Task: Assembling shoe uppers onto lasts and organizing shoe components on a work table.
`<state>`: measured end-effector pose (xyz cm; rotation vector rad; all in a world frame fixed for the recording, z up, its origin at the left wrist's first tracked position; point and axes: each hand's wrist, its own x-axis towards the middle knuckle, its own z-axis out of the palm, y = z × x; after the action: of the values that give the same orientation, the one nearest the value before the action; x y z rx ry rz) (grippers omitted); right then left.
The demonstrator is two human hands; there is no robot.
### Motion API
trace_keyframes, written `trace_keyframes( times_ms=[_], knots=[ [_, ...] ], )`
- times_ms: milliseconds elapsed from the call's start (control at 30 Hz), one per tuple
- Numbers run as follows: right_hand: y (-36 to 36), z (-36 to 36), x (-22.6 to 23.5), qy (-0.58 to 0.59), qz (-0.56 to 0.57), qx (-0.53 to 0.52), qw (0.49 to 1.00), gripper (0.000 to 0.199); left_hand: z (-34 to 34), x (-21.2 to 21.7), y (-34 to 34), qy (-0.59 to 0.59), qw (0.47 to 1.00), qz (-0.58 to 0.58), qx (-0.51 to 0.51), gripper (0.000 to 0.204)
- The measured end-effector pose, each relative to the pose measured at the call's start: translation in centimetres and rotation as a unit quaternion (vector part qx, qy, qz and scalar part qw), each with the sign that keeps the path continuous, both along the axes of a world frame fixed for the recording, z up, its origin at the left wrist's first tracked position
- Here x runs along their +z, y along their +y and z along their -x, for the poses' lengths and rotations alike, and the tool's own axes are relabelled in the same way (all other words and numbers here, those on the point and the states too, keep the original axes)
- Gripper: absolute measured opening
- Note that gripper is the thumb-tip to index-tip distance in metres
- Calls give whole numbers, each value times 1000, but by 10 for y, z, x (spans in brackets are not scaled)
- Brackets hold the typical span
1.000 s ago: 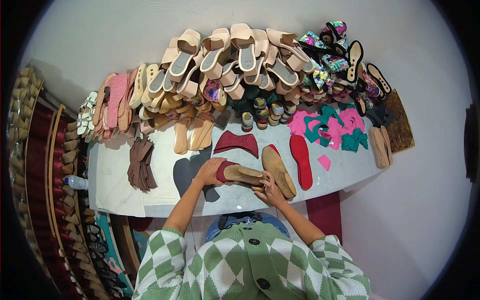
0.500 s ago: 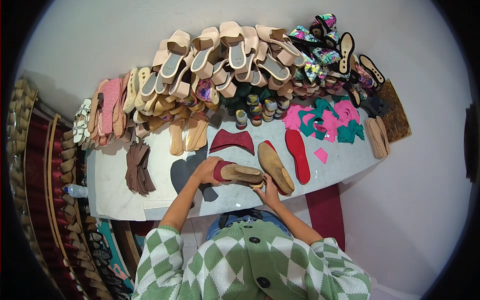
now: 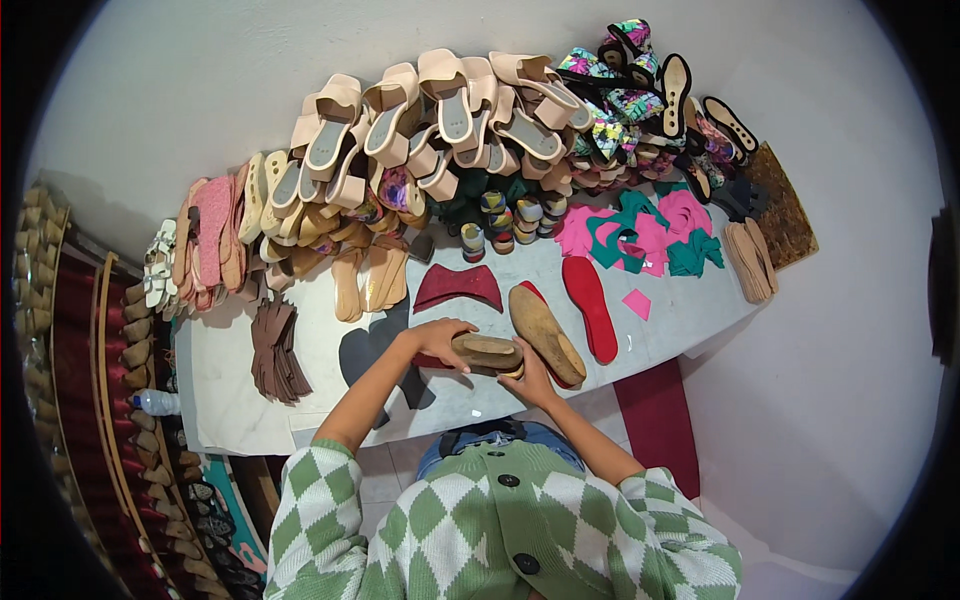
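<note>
A brown shoe last [image 3: 487, 350] is held between my two hands above the front of the table. My left hand [image 3: 440, 341] closes round its left end, where a bit of dark red upper shows beneath the fingers. At the opposite end, my right hand [image 3: 528, 378] grips the last from below, next to a small yellowish edge. Just to the right, a second shoe last [image 3: 546, 335] lies over a red sole. A red insole [image 3: 590, 310] lies beyond that one. Behind my hands rests a dark red upper piece [image 3: 458, 288], flat on the table.
Beige heeled sandals [image 3: 445, 95] are piled along the wall, with patterned shoes at the right. Pink and green scraps [image 3: 650, 235], brown strips [image 3: 277, 350] and dark grey pieces [image 3: 362, 352] lie on the table [image 3: 235, 385]. Racks of lasts [image 3: 140, 400] stand at left.
The held last has turned and shifted slightly left, its end facing me more. My left hand has slid over onto the last and covers most of the red upper. The view has shifted a little.
</note>
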<state>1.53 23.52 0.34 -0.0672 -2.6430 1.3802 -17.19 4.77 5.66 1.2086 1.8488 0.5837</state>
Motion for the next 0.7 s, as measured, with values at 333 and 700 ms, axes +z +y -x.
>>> trace_keyframes(
  times_ms=[333,700],
  knots=[
    [-4,7,-4,-22,48,-41,998,80,14,-20,18,-160,987,32,-10,87],
    [0,-18,1,-20,8,-48,999,68,26,-53,74,-264,948,175,13,84]
  ],
)
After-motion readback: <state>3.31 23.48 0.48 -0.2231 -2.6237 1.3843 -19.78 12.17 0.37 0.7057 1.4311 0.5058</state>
